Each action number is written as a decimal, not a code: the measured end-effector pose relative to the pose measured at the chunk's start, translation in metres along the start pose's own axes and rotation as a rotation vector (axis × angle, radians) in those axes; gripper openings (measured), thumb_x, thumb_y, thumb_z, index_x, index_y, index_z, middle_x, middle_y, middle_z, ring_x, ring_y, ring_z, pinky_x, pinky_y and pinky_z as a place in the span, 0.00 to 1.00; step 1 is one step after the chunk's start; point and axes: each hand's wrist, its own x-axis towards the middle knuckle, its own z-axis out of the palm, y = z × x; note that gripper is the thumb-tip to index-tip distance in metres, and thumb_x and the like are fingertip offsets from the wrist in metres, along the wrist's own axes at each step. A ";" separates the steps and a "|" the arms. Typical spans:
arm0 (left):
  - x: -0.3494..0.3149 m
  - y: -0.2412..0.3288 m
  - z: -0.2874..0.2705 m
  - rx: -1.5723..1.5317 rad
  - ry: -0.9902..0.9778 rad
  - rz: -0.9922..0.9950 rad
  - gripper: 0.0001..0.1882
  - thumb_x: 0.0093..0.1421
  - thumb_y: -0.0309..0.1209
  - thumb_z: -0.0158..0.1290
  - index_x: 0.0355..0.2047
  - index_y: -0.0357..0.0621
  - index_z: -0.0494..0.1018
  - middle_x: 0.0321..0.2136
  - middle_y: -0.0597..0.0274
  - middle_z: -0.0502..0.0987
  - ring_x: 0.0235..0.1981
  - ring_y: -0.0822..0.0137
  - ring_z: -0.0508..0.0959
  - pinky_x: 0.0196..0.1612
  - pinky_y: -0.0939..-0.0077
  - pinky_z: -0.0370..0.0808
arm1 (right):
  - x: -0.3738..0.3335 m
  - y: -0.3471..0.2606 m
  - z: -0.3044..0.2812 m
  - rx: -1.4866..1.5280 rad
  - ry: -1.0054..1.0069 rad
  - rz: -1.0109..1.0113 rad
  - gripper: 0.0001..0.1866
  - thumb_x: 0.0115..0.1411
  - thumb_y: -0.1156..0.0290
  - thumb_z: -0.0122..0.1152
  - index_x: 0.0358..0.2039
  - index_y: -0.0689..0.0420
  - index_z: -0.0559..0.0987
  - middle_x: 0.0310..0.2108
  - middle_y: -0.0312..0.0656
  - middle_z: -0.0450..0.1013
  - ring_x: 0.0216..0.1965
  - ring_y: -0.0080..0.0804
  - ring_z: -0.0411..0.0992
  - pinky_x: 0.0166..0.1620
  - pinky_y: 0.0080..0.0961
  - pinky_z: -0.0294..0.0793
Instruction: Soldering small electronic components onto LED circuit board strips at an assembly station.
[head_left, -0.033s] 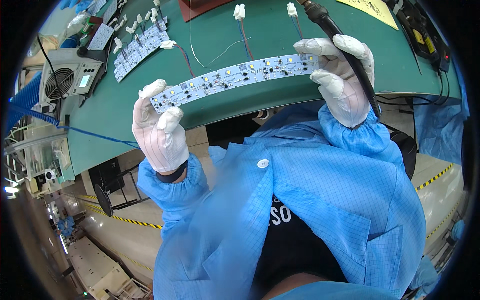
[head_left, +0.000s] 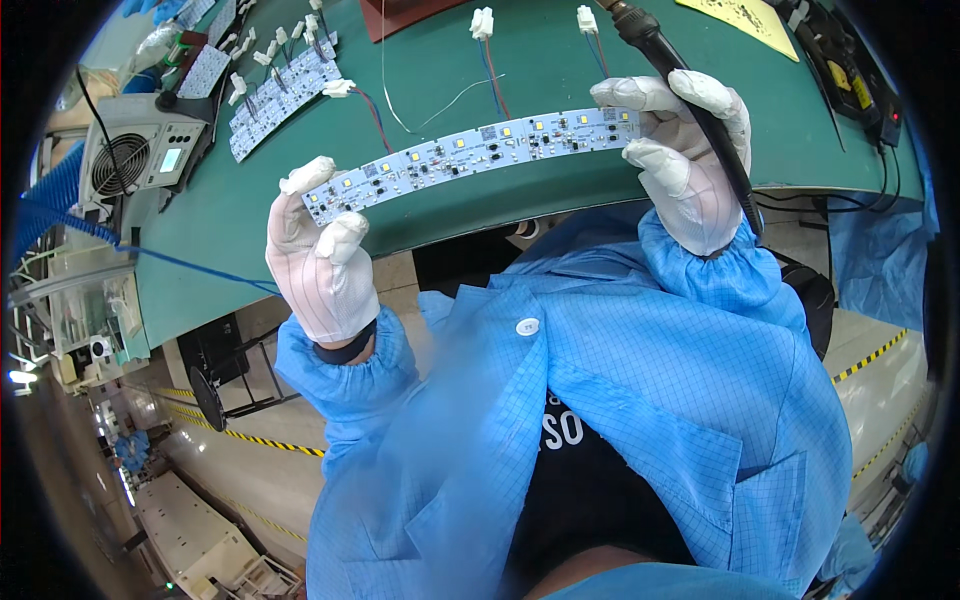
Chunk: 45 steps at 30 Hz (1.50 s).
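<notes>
A long white LED circuit board (head_left: 475,152) is held up level above the near edge of the green table. My left hand (head_left: 325,260), in a white glove, pinches its left end between thumb and fingers. The gloved fingertips of my right hand (head_left: 695,165) pinch the right end. A black soldering iron (head_left: 712,130) also rests in my right hand, between the fingers, with its front end pointing up and away. Red and blue wires with white connectors (head_left: 482,24) run up from behind the board's far edge; I cannot tell where they join it.
More LED boards (head_left: 285,97) with wired connectors lie on the green table (head_left: 440,215) at the far left. Thin solder wire (head_left: 384,75) curls behind the held board. A grey fan unit (head_left: 140,150) stands left, a yellow sheet (head_left: 745,22) and black tools (head_left: 845,75) far right.
</notes>
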 end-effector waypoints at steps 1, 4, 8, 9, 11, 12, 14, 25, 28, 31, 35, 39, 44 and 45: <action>0.000 -0.001 -0.001 0.012 -0.012 0.008 0.23 0.51 0.30 0.54 0.48 0.36 0.68 0.41 0.60 0.71 0.41 0.69 0.73 0.44 0.76 0.69 | 0.000 0.000 0.001 0.015 -0.002 -0.004 0.26 0.50 0.85 0.59 0.50 0.59 0.66 0.42 0.53 0.73 0.48 0.46 0.71 0.52 0.41 0.71; 0.001 0.000 -0.002 0.015 -0.012 0.018 0.23 0.47 0.27 0.54 0.46 0.33 0.68 0.42 0.57 0.71 0.41 0.68 0.72 0.47 0.75 0.68 | 0.001 -0.001 0.004 0.015 0.042 0.009 0.25 0.50 0.85 0.58 0.50 0.60 0.66 0.42 0.53 0.73 0.47 0.46 0.72 0.52 0.39 0.71; 0.002 0.003 -0.001 0.028 0.003 0.019 0.24 0.47 0.32 0.56 0.44 0.32 0.70 0.41 0.58 0.72 0.40 0.69 0.72 0.43 0.78 0.68 | 0.003 -0.003 0.007 -0.025 0.075 0.079 0.22 0.53 0.85 0.55 0.49 0.61 0.67 0.42 0.53 0.73 0.47 0.46 0.72 0.51 0.35 0.72; 0.002 0.004 -0.001 0.071 -0.004 0.020 0.27 0.49 0.40 0.59 0.44 0.34 0.70 0.41 0.61 0.71 0.38 0.71 0.73 0.38 0.81 0.69 | 0.004 -0.004 0.008 -0.018 0.072 0.080 0.22 0.53 0.85 0.55 0.49 0.61 0.67 0.42 0.53 0.73 0.47 0.46 0.72 0.51 0.35 0.72; 0.001 0.006 0.001 0.087 0.003 0.032 0.27 0.51 0.45 0.59 0.42 0.34 0.72 0.39 0.62 0.72 0.36 0.72 0.73 0.37 0.82 0.69 | 0.004 -0.005 0.007 -0.021 0.080 0.166 0.19 0.54 0.84 0.54 0.48 0.61 0.68 0.40 0.52 0.74 0.46 0.45 0.73 0.50 0.33 0.73; 0.001 0.005 -0.001 0.135 -0.013 0.009 0.27 0.52 0.47 0.58 0.42 0.35 0.72 0.38 0.62 0.73 0.35 0.72 0.72 0.36 0.82 0.68 | 0.004 -0.004 0.008 -0.120 0.096 0.156 0.17 0.57 0.82 0.53 0.47 0.61 0.68 0.38 0.51 0.75 0.43 0.41 0.75 0.48 0.30 0.75; 0.001 0.006 -0.001 0.234 -0.038 0.014 0.26 0.56 0.50 0.55 0.39 0.36 0.73 0.33 0.63 0.74 0.30 0.74 0.71 0.33 0.83 0.67 | 0.000 -0.005 0.007 -0.175 0.115 0.199 0.16 0.58 0.79 0.51 0.48 0.61 0.68 0.38 0.51 0.75 0.42 0.41 0.74 0.48 0.32 0.73; 0.002 0.003 -0.003 0.257 -0.031 -0.012 0.29 0.55 0.53 0.54 0.39 0.35 0.73 0.28 0.65 0.73 0.26 0.76 0.69 0.30 0.85 0.65 | 0.001 -0.007 0.009 -0.359 0.157 0.307 0.13 0.61 0.73 0.49 0.47 0.60 0.69 0.35 0.48 0.76 0.41 0.37 0.74 0.46 0.32 0.72; 0.002 0.004 -0.002 0.239 -0.032 0.030 0.30 0.54 0.54 0.54 0.39 0.36 0.73 0.27 0.66 0.73 0.25 0.77 0.69 0.29 0.85 0.65 | 0.003 -0.012 0.010 -0.353 0.153 0.313 0.14 0.61 0.73 0.50 0.47 0.59 0.69 0.35 0.48 0.76 0.41 0.37 0.74 0.45 0.32 0.71; 0.004 0.001 -0.002 0.266 -0.027 0.028 0.31 0.54 0.55 0.54 0.39 0.35 0.73 0.26 0.65 0.74 0.24 0.77 0.69 0.29 0.85 0.65 | 0.002 -0.005 0.008 -0.308 0.164 0.285 0.14 0.60 0.72 0.51 0.47 0.59 0.69 0.35 0.47 0.76 0.40 0.36 0.74 0.45 0.31 0.71; 0.001 0.005 0.001 0.129 -0.089 -0.134 0.33 0.53 0.57 0.53 0.40 0.34 0.71 0.24 0.63 0.74 0.23 0.77 0.69 0.25 0.85 0.64 | 0.001 -0.007 0.008 -0.307 0.164 0.279 0.14 0.60 0.72 0.52 0.47 0.59 0.70 0.35 0.48 0.76 0.40 0.36 0.74 0.45 0.31 0.71; -0.004 0.008 0.005 0.123 -0.078 -0.208 0.37 0.52 0.61 0.50 0.41 0.34 0.71 0.23 0.63 0.73 0.21 0.77 0.68 0.21 0.87 0.61 | -0.001 -0.010 0.011 -0.301 0.172 0.291 0.14 0.60 0.73 0.52 0.47 0.59 0.69 0.35 0.48 0.76 0.39 0.37 0.74 0.45 0.31 0.71; -0.003 0.017 0.005 -0.177 -0.091 -0.238 0.21 0.60 0.42 0.49 0.42 0.35 0.70 0.27 0.59 0.75 0.25 0.74 0.73 0.25 0.84 0.67 | 0.003 -0.010 0.011 -0.192 0.132 0.255 0.19 0.55 0.83 0.52 0.48 0.62 0.67 0.38 0.51 0.75 0.42 0.38 0.75 0.48 0.29 0.74; -0.002 0.019 0.007 -0.247 -0.051 -0.244 0.19 0.61 0.40 0.48 0.43 0.35 0.70 0.29 0.59 0.75 0.25 0.73 0.72 0.26 0.84 0.67 | 0.004 -0.009 0.013 -0.114 0.121 0.187 0.21 0.53 0.84 0.51 0.49 0.62 0.66 0.39 0.53 0.74 0.43 0.40 0.74 0.49 0.31 0.73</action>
